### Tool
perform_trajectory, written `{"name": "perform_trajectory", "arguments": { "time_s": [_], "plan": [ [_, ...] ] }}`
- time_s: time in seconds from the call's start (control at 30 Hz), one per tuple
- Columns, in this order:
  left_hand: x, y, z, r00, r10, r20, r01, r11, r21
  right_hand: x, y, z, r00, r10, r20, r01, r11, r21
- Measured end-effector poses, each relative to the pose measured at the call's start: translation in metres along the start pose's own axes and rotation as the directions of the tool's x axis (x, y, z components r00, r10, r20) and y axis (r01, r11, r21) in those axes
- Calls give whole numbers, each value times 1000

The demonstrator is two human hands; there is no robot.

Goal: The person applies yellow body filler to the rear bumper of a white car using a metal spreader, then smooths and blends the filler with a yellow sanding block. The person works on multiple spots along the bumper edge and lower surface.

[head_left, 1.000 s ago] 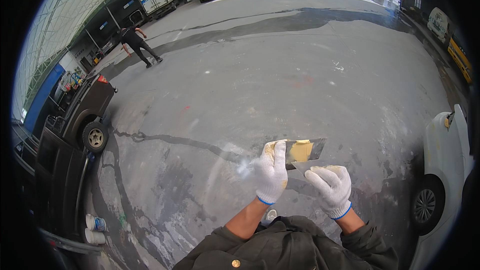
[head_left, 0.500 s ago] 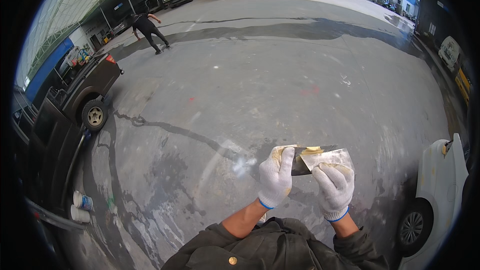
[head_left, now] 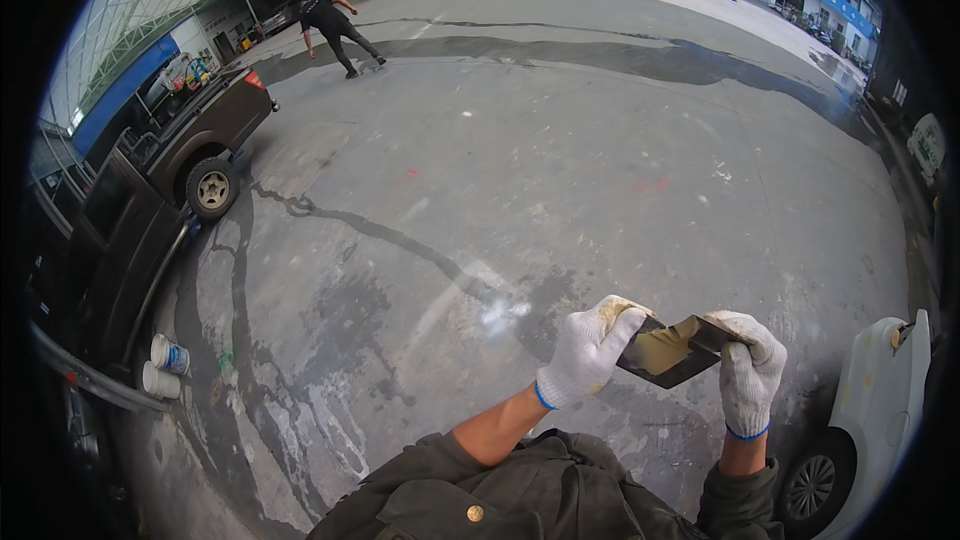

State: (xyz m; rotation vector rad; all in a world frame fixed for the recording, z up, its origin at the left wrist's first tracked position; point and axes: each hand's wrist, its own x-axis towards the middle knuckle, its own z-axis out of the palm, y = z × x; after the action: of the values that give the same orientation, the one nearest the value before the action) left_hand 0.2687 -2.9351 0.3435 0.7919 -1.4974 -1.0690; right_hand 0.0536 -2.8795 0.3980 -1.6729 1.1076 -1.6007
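Grey concrete floor (head_left: 560,170), with dark streaks and pale smears, fills most of what I see from my distant post; I read the clock from the middle of the view. At about half past four is the left hand (head_left: 590,352), in a white knit glove, its thumb and fingers closed on the left end of a dark flat plate (head_left: 672,377). At four o'clock the right hand (head_left: 750,370), gloved in the same way, is closed around a dark spreader (head_left: 714,336), whose blade lies over the right end of the plate; whether the edges really touch, I cannot tell. For working this well, I judge that the left grip should be firm and the plate level, while the spreader meets it with its whole edge at a low angle, so that the paste gathers evenly and none falls over the rim. As for its look, the plate is held above the floor, a little tilted, its near edge dark, and mustard-yellow paste (head_left: 658,350) covers its middle, looking brighter close to the spreader. Further out, a white car (head_left: 882,370) stands toward four o'clock, two white buckets (head_left: 167,356) at eight, a brown pickup (head_left: 150,225) at nine, and a person in dark clothes (head_left: 328,20) at eleven.
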Motion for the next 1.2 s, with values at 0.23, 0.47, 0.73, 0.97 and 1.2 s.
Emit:
{"name": "perform_trajectory", "arguments": {
  "time_s": [0.23, 0.47, 0.73, 0.97, 1.2],
  "plan": [
    [3, 1, -24, 979, -35, -202, 32, 999, -16, 0, 18, -4, 978, -64, 198, 174, 772, -611],
    [-2, 6, -4, 960, 54, -274, -55, 998, 1, 0, 43, 5, 906, 313, -285, -309, 949, 60],
    [-18, 9, 27, 988, 41, -149, -23, 993, 115, -14, 56, 61, 787, 497, -367, -329, 840, 431],
    [-18, 4, 17, 997, 58, 45, -67, 974, 215, 6, 36, 24, 828, 225, -514, -15, 924, 382],
    [-3, -10, 3, 989, 47, -137, -29, 992, 127, -5, 29, -4, 963, 265, 53, -269, 960, 83]
  ]
}}
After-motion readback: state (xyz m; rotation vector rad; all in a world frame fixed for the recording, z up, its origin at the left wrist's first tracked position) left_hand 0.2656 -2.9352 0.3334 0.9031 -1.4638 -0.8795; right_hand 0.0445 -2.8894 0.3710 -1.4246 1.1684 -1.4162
